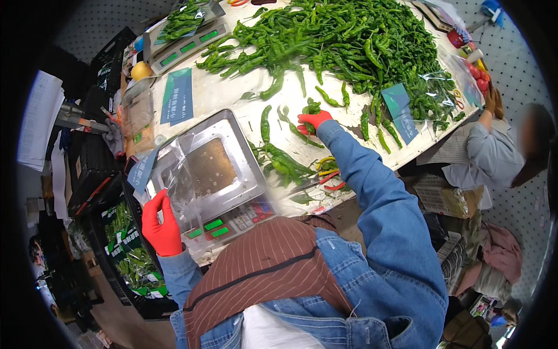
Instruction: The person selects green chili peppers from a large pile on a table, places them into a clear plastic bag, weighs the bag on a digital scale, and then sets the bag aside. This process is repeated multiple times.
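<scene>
My left hand (162,227), in a red glove, pinches the edge of a clear plastic bag (181,168) with a blue printed panel. The bag hangs over the left part of a steel weighing pan (259,176) on a digital scale (244,218). My right hand (314,121), also red-gloved, is closed around a few green peppers (312,106) above the white table (226,94). Loose peppers (285,163) lie between the pan and that hand. Beyond it spreads a large heap of long green peppers (348,39).
A second scale (187,48) carries bagged peppers (181,22) at the far left. A flat printed bag (176,96) lies nearby. Scissors (329,176) rest at the near edge. A crate of packed peppers (135,261) stands lower left. A co-worker (492,139) is at the right side.
</scene>
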Available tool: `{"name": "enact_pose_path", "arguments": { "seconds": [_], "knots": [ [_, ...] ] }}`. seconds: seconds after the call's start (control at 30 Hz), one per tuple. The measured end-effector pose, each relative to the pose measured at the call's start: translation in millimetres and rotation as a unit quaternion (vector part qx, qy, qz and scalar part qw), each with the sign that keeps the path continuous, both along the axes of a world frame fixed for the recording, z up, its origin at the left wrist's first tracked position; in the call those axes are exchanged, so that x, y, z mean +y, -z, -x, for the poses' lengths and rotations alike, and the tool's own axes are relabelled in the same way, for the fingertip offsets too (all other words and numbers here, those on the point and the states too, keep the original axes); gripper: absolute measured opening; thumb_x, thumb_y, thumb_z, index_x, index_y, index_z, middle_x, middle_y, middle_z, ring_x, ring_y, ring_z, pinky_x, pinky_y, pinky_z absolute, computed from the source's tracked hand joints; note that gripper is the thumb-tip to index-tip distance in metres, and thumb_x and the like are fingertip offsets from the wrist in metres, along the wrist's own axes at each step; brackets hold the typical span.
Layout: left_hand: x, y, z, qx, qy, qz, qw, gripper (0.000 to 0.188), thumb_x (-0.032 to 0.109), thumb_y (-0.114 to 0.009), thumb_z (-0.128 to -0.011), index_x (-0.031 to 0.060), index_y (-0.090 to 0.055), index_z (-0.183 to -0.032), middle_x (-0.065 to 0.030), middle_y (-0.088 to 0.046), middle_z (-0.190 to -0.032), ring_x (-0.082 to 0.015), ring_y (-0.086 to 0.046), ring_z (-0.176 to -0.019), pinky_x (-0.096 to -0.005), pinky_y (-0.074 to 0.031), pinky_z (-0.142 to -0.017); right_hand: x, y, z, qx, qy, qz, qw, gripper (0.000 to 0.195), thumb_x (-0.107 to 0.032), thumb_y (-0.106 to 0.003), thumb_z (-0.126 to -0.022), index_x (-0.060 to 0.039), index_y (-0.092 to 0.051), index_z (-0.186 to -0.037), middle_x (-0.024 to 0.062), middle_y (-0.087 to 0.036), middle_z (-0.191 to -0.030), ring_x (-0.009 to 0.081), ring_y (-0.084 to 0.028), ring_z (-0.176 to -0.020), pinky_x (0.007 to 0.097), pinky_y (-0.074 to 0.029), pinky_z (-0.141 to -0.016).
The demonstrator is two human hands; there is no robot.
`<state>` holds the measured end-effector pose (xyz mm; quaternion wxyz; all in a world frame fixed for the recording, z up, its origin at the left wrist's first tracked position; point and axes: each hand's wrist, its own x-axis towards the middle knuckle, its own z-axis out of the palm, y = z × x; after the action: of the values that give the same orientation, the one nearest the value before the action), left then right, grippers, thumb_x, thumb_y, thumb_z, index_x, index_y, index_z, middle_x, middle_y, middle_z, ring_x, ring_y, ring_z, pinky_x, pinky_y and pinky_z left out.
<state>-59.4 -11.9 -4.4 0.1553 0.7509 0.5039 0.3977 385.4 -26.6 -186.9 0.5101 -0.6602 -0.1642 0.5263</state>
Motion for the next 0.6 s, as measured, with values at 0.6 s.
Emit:
{"name": "enact_pose_path", "arguments": {
  "seconds": [0.6],
  "knots": [
    [-4, -8, -11, -0.01, 0.02, -0.009, 1.0, 0.015, -0.003, -0.066, -0.083, 0.0006, -0.069, -0.098, -0.0076, -0.068, -0.089, -0.0153, -0.064, -0.082, -0.0264, -0.048, -0.076, 20, -35, 8, -0.601, -0.399, -0.2, 0.664, 0.016, -0.023, -0.064, -0.076, -0.0106, -0.062, -0.086, 0.014, -0.062, -0.081, 0.0367, -0.061, -0.078, 0.0435, -0.05, -0.071]
  ]
}}
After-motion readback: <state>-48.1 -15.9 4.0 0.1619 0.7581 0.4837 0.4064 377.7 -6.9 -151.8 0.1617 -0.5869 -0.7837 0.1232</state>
